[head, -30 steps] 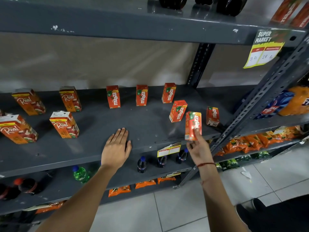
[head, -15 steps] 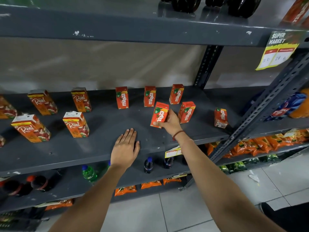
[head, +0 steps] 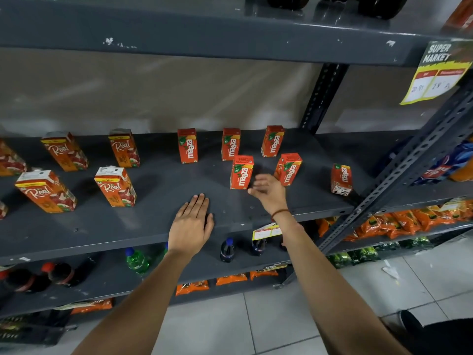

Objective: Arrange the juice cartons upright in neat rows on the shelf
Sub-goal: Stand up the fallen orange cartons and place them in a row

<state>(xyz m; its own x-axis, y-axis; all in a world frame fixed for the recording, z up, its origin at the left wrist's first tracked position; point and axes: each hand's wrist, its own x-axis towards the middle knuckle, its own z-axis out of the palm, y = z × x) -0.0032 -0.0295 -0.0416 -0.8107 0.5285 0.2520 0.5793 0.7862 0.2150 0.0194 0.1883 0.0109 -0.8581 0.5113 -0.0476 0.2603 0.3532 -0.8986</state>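
Observation:
Small red Maaza cartons stand upright on the grey shelf [head: 158, 221]: three in a back row, starting with one [head: 187, 146] at the left. In front of them stand one carton [head: 241, 172] and a second [head: 288, 169]; another [head: 341, 179] stands apart at the right. Larger orange Real cartons [head: 115, 187] stand at the left. My right hand [head: 268, 192] hovers just right of the front carton, fingers apart, holding nothing. My left hand [head: 191, 222] lies flat on the shelf near its front edge.
A slanted steel upright [head: 399, 172] crosses at the right, and a back post [head: 323, 96] rises behind the cartons. A yellow price tag [head: 435, 73] hangs from the shelf above. Bottles [head: 227, 249] and orange snack packs [head: 399, 221] fill the lower shelves.
My right hand carried a Maaza carton from the shelf's front right edge inward, set it upright in the front row, then let go and drew back slightly. My left hand stayed flat.

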